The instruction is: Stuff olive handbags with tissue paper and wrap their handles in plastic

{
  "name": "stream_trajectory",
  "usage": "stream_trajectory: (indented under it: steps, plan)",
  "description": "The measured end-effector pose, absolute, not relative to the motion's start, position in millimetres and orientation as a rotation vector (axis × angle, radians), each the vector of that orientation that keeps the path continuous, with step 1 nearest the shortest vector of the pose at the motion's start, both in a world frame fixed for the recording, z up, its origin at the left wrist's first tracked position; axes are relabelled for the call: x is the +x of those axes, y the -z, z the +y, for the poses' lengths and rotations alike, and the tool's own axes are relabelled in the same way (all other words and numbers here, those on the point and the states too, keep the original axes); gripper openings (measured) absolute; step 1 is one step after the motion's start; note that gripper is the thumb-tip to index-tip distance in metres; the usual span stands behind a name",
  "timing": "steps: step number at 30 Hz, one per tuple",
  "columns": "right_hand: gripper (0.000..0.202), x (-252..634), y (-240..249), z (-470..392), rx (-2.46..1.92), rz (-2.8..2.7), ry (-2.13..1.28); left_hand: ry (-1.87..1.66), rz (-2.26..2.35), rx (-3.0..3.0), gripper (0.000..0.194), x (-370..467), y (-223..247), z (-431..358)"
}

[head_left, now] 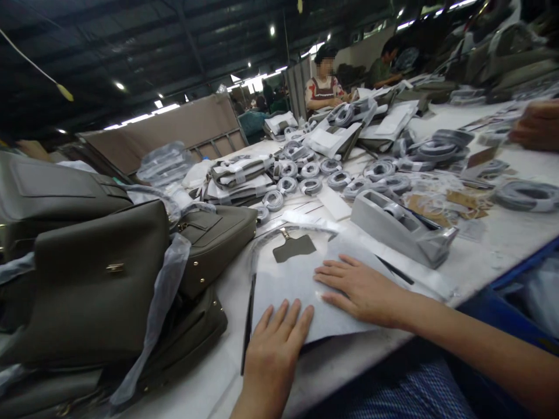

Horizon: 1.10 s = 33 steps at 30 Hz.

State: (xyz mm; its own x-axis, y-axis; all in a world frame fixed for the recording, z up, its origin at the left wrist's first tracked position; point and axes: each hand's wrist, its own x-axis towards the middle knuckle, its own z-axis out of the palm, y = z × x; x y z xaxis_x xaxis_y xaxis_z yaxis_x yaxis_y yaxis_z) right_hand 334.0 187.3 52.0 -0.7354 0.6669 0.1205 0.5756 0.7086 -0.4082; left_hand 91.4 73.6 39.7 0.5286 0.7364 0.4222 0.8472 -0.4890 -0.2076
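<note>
My left hand point(277, 343) lies flat, fingers spread, on the near left part of a white wrapping sheet point(290, 282). My right hand point(358, 288) rests palm down with fingers stretched on the sheet's right side. The sheet covers most of a flat bag, whose dark edge point(248, 317) shows at the left. Beyond the sheet, a handle wrapped in clear film point(257, 244) arches over a dark olive leather tag point(294, 248) on a gold-coloured clasp. What lies under the sheet is mostly hidden.
Olive handbags point(100, 279) are piled at the left. A grey tape dispenser point(399, 227) stands right of the sheet. Coiled wrapped straps point(310, 186) and brown paper tags point(465, 201) lie farther back. A co-worker point(323, 87) sits across the table; another person's hand point(537, 125) is at right.
</note>
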Motion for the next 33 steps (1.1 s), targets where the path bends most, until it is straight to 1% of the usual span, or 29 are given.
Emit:
stream_trajectory:
  steps: [2,5,11,16,20,22,25,30,33]
  plan:
    - [0.054,344.1,-50.9,187.5,-1.036,-2.658,-0.468,0.408,-1.281,-2.382,0.05,97.4,-39.7,82.2]
    - [0.055,347.0,-52.6,189.8,-1.024,-2.708,-0.437,0.339,-1.211,-2.378,0.052,91.1,-39.4,88.4]
    - [0.058,338.2,-59.5,210.3,-0.784,-2.878,-0.502,0.322,-1.041,-2.403,0.051,70.7,-36.2,88.9]
    - [0.056,339.0,-47.9,223.5,-0.72,-2.807,-0.655,0.484,-1.221,-2.456,0.048,78.8,-16.9,81.2]
    - [0.058,342.2,-41.9,219.3,-0.705,-2.754,-0.608,0.59,-1.348,-2.444,0.052,84.2,-8.3,71.3]
    - [0.06,343.4,-42.4,216.2,-0.618,-2.774,-0.53,0.61,-1.36,-2.434,0.053,84.2,-11.8,67.8]
    - [0.057,343.1,-43.9,215.1,-0.438,-2.852,-0.474,0.585,-1.351,-2.443,0.051,83.6,-23.4,62.9]
    - [0.058,336.8,-41.9,220.2,-0.37,-2.906,-0.631,0.631,-1.444,-2.399,0.034,91.8,-49.9,54.8]
    - [0.058,333.6,-40.1,222.3,-0.373,-2.883,-0.662,0.583,-1.491,-2.42,0.036,103.1,-69.0,57.5]
